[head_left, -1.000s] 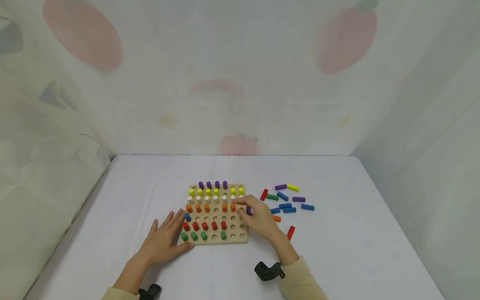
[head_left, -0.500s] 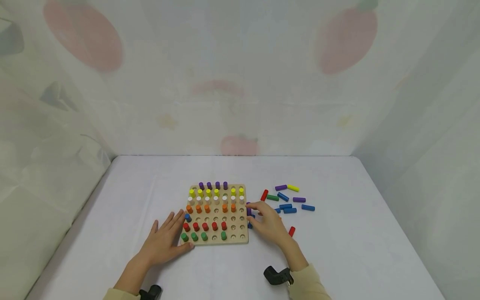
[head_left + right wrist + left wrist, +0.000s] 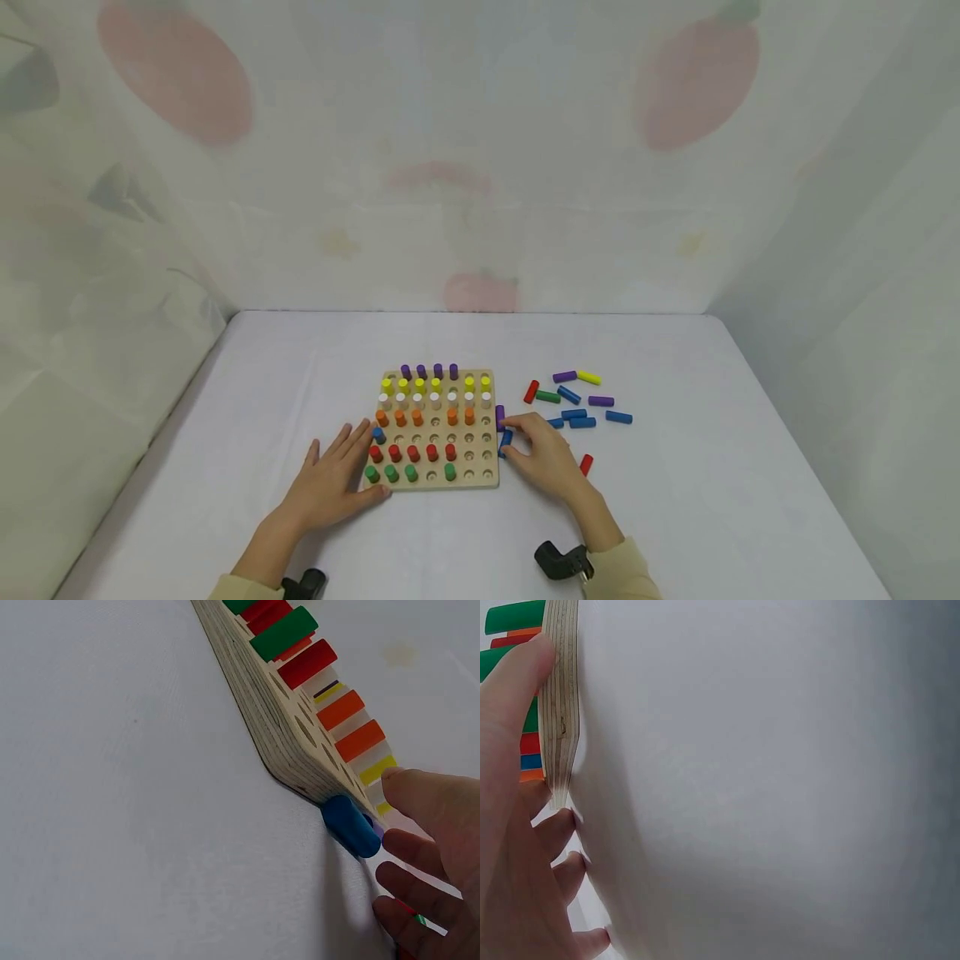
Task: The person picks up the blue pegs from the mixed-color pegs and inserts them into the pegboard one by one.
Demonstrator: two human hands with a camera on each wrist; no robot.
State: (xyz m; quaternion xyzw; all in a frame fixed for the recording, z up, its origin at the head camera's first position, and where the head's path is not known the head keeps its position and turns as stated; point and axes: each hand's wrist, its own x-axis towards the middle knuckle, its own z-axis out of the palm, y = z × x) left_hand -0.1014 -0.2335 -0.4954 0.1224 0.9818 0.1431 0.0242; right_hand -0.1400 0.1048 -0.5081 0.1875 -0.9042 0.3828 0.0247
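Observation:
A wooden pegboard (image 3: 459, 483) holds upright coloured pegs in rows, with bare holes among them. My left hand (image 3: 326, 487) rests at its left side, fingers spread. In the left wrist view the thumb (image 3: 534, 660) lies against the board's plywood edge. To the right of the board is my right hand (image 3: 547, 458), its thumb and fingertips apart at a loose blue peg (image 3: 506, 443). The right wrist view shows that blue peg (image 3: 351, 826) leaning at the board's corner, with space between it and the thumb tip. A purple peg (image 3: 500, 418) lies just behind it along the board's edge.
Loose pegs lie scattered right of the board: several blue ones (image 3: 582, 422), a green one (image 3: 548, 397), a yellow one (image 3: 589, 377), purple ones (image 3: 601, 401) and red ones (image 3: 586, 464). A white cloth covers the table (image 3: 712, 500). Pale curtains surround it.
My right hand has left the orange peg in the board and moved right, off the board, to the blue peg beside its edge. The left hand has stayed in place.

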